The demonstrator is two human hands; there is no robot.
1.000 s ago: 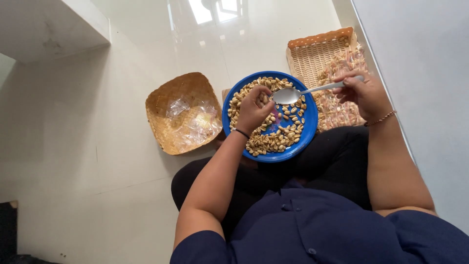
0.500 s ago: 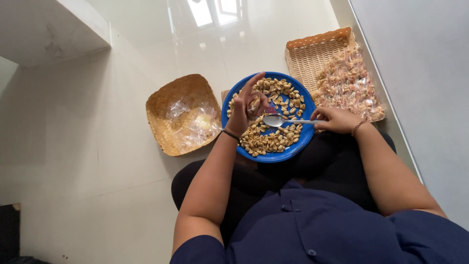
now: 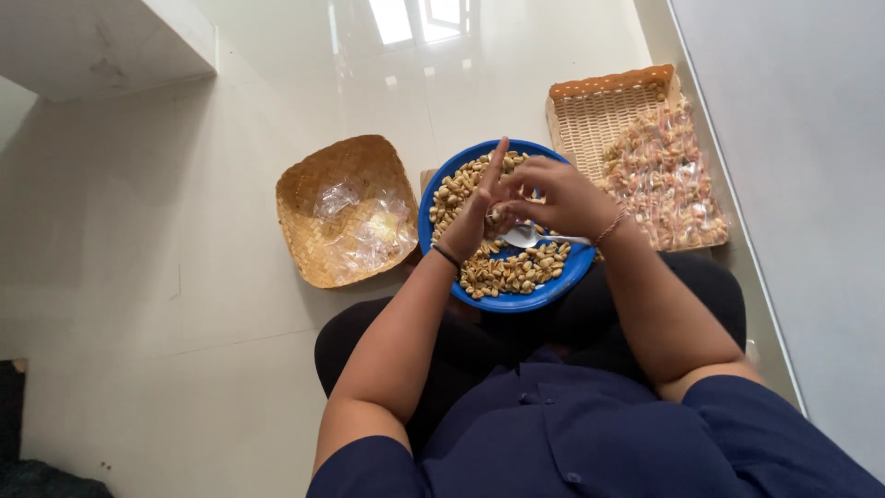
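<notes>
Sitting on the pale floor, the person balances one round blue plastic bowl [image 3: 544, 286] of peanuts on the lap. Left hand [image 3: 475, 217] and right hand [image 3: 558, 195] meet above it, fingers pinching something small; what exactly, I cannot tell. One metal spoon [image 3: 527, 237] lies in the nuts. A nudge could tip the bowl and scatter peanuts. Farther off sit two baskets: one square woven basket [image 3: 318, 189] with clear wrappers, one rectangular woven tray [image 3: 590, 115] of packets.
</notes>
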